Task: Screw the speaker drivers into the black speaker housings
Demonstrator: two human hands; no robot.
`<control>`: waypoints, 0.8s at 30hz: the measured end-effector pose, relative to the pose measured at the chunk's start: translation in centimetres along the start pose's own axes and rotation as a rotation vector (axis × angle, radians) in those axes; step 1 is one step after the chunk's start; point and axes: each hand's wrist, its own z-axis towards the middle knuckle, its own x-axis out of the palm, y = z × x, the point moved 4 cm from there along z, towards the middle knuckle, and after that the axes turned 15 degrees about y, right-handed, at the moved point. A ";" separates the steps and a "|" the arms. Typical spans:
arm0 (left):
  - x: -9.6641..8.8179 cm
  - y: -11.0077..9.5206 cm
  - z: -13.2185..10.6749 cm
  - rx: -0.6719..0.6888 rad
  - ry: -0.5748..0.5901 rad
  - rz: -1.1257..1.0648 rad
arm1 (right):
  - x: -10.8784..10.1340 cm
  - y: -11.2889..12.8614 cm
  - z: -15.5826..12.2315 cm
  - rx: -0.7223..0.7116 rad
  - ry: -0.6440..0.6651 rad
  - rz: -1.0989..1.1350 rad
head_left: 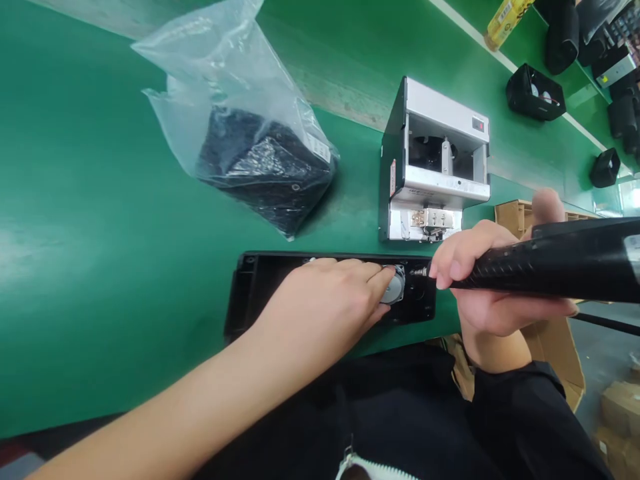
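Wrapped firmly around a black power screwdriver point(590, 260), the fingers of the right hand point(493, 303) are seen at the right of the head view. The tool is held nearly level, its spring-ringed bit point(420, 272) pointed leftward over the right end of a long black housing point(425, 307); whether a screw is touched by the tip cannot be told. The housing is laid at the centre of the frame on a green tabletop point(100, 233). By the left hand point(333, 300), stretched across it from the lower left, a round silver part point(395, 288) inside the housing is touched and partly covered; whether it is pinched cannot be told. Above the housing, right of centre, a silver-and-black device point(435, 110) is placed. At the upper left, a dark object point(270, 167) is enclosed in a clear plastic bag point(220, 73). A yellow bottle point(507, 23) is seen at the upper right.
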 end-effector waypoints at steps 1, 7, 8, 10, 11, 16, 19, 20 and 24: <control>0.0 0.0 -0.1 0.004 0.001 0.010 | -0.1 0.0 -0.1 -0.002 -0.005 0.008; -0.3 0.3 -0.6 0.036 -0.022 0.066 | -1.1 0.6 0.1 0.013 -0.062 0.037; -0.3 0.4 -0.7 0.040 -0.040 0.062 | -1.2 0.7 0.1 0.019 -0.057 0.037; -0.3 0.6 -0.9 0.047 -0.067 0.059 | -1.5 0.9 0.2 0.028 -0.042 0.034; -0.2 0.7 -1.0 0.049 -0.076 0.065 | -1.6 1.0 0.2 0.039 -0.032 0.038; 0.3 1.1 -0.9 0.017 -0.063 0.069 | -2.2 0.9 -0.1 0.075 -0.013 0.086; 0.2 1.1 -0.9 0.008 -0.059 0.039 | -2.3 0.8 -0.2 0.075 -0.020 0.085; 0.2 1.1 -0.9 0.010 -0.062 0.033 | -2.3 0.7 -0.2 0.073 -0.029 0.082; 0.1 1.0 -0.8 0.006 -0.066 0.033 | -2.0 0.7 0.0 0.081 -0.049 0.028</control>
